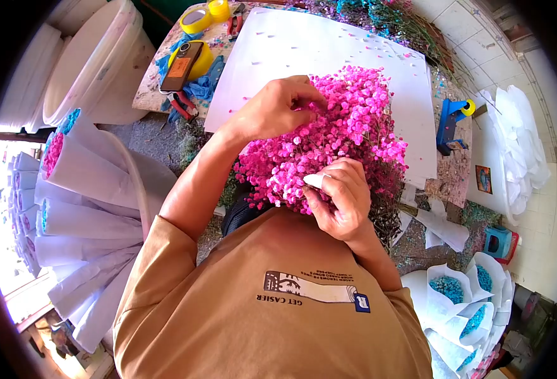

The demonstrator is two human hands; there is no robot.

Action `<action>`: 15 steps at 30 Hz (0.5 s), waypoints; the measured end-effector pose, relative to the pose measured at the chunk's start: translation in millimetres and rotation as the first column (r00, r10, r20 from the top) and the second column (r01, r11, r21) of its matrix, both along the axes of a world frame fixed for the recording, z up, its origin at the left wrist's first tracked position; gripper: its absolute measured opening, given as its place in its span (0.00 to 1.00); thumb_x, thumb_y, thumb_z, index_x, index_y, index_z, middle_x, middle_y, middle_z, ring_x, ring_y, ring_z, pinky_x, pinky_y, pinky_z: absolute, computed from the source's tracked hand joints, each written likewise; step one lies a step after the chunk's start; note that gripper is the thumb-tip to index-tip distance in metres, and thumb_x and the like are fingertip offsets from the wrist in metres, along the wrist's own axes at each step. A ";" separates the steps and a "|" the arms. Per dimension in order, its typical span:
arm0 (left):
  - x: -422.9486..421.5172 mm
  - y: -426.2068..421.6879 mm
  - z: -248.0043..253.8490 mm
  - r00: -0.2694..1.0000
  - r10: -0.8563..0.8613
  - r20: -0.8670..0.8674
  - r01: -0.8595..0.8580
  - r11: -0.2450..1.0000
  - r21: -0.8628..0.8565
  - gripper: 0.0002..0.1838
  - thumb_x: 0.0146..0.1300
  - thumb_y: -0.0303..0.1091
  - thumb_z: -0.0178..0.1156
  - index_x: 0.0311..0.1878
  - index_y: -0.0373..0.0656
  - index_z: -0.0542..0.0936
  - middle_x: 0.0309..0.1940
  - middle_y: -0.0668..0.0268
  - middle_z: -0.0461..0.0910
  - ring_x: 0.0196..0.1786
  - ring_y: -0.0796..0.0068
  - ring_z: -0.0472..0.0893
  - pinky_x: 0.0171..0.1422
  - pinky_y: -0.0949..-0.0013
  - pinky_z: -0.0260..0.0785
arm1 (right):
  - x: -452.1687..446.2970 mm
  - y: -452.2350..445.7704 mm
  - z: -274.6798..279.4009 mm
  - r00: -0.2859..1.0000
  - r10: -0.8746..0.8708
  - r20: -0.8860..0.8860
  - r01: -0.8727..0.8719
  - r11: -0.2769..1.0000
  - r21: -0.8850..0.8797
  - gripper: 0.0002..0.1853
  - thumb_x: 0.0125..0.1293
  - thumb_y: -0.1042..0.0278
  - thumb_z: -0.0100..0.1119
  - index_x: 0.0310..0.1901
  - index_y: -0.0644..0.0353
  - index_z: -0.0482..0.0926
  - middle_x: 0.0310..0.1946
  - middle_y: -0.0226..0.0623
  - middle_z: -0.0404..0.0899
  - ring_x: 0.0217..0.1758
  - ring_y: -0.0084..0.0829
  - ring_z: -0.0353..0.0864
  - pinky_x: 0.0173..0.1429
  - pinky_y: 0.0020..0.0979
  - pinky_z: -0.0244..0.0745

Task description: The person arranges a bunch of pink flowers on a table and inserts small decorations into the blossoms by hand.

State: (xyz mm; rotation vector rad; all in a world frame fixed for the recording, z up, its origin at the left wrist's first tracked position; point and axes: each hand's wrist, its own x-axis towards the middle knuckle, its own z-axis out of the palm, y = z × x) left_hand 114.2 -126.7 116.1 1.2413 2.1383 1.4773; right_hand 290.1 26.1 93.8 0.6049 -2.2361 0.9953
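A large bunch of bright pink dried baby's breath (348,120) lies against my front, over the table's near edge, its brown stems trailing to the lower right. My left hand (275,110) is at its upper left side, fingers curled into the blooms; the fingertips are partly hidden. On the near side, my right hand (341,199) has thumb and fingers closed at the edge of the pink blooms. A white wrapping (315,181) covers one finger of that hand. Under the bunch, a large white paper sheet (259,57) is strewn with loose petals.
A phone (182,66), pliers (182,105) and yellow tape rolls (196,20) lie at the table's left. A blue tape dispenser (452,126) stands right. White-wrapped bouquets (95,164) crowd the left; blue-flowered ones (446,288) stand lower right. White tubs (101,69) stand upper left.
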 end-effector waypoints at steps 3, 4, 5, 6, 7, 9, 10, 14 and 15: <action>-4.8 2.4 -7.6 0.982 -0.025 -0.188 0.021 1.000 -0.023 0.11 0.60 0.23 0.69 0.47 0.37 0.85 0.39 0.64 0.80 0.40 0.72 0.77 0.46 0.67 0.71 | 0.6 2.0 1.0 1.000 -0.009 -0.006 0.009 1.000 -0.003 0.16 0.51 0.75 0.73 0.43 0.60 0.83 0.35 0.36 0.83 0.38 0.39 0.82 0.51 0.42 0.73; -5.0 2.6 -8.4 0.982 -0.018 -0.186 0.015 1.000 -0.022 0.11 0.60 0.23 0.69 0.47 0.37 0.85 0.39 0.64 0.80 0.40 0.72 0.77 0.46 0.67 0.71 | 0.8 2.2 1.0 1.000 -0.010 -0.007 0.010 1.000 -0.002 0.16 0.51 0.75 0.73 0.43 0.59 0.83 0.35 0.36 0.83 0.38 0.39 0.83 0.51 0.42 0.73; -4.5 3.1 -8.9 0.984 -0.012 -0.178 0.008 1.000 -0.023 0.11 0.60 0.23 0.68 0.46 0.36 0.85 0.39 0.59 0.80 0.41 0.66 0.80 0.48 0.64 0.73 | 0.7 2.3 1.3 1.000 -0.001 -0.004 0.001 1.000 -0.001 0.16 0.51 0.75 0.73 0.43 0.59 0.83 0.35 0.36 0.83 0.38 0.39 0.83 0.51 0.42 0.73; -3.6 1.9 -9.4 0.986 -0.005 -0.169 0.001 1.000 -0.024 0.10 0.59 0.24 0.67 0.45 0.36 0.84 0.38 0.53 0.81 0.43 0.60 0.83 0.50 0.61 0.75 | 0.2 2.3 2.0 1.000 0.000 -0.010 0.000 1.000 -0.006 0.16 0.51 0.75 0.73 0.43 0.59 0.83 0.35 0.36 0.83 0.38 0.39 0.83 0.51 0.42 0.73; -2.3 -0.8 -9.4 0.986 0.002 -0.166 -0.007 1.000 -0.025 0.10 0.59 0.24 0.67 0.45 0.36 0.84 0.38 0.53 0.81 0.43 0.60 0.83 0.50 0.61 0.75 | -0.4 2.3 2.8 1.000 0.001 -0.016 -0.001 1.000 -0.012 0.16 0.51 0.75 0.73 0.44 0.59 0.82 0.35 0.36 0.83 0.38 0.39 0.82 0.51 0.42 0.73; 0.9 -6.9 -7.2 0.992 0.120 -0.039 -0.120 0.993 -0.004 0.08 0.66 0.23 0.62 0.47 0.36 0.81 0.34 0.66 0.77 0.39 0.73 0.77 0.46 0.67 0.72 | -1.0 2.4 5.8 1.000 0.011 -0.010 -0.011 1.000 -0.012 0.16 0.53 0.76 0.73 0.44 0.60 0.82 0.34 0.36 0.83 0.37 0.39 0.82 0.50 0.41 0.73; 1.6 -12.2 -5.0 0.987 0.159 0.011 -0.159 0.987 0.014 0.07 0.69 0.24 0.59 0.47 0.37 0.80 0.32 0.69 0.76 0.37 0.76 0.76 0.43 0.69 0.70 | -1.3 1.9 8.2 1.000 -0.001 -0.015 0.000 0.999 -0.038 0.16 0.53 0.76 0.73 0.45 0.60 0.82 0.34 0.36 0.83 0.37 0.38 0.82 0.49 0.41 0.73; 22.0 -40.4 19.3 0.803 0.037 0.595 -0.194 0.960 0.202 0.05 0.72 0.27 0.55 0.46 0.40 0.80 0.30 0.75 0.74 0.26 0.90 0.66 0.29 0.81 0.53 | 1.6 5.9 6.9 0.997 -0.048 0.057 0.057 0.984 -0.170 0.14 0.56 0.78 0.73 0.45 0.63 0.82 0.35 0.38 0.83 0.36 0.40 0.81 0.45 0.39 0.74; 30.2 -45.7 23.3 0.755 0.003 0.656 -0.196 0.955 0.221 0.06 0.72 0.26 0.55 0.47 0.40 0.81 0.30 0.76 0.75 0.26 0.90 0.67 0.29 0.81 0.53 | 5.0 5.8 6.9 0.991 -0.065 0.118 0.090 0.971 -0.220 0.14 0.57 0.78 0.74 0.45 0.64 0.83 0.35 0.39 0.83 0.36 0.41 0.82 0.45 0.39 0.75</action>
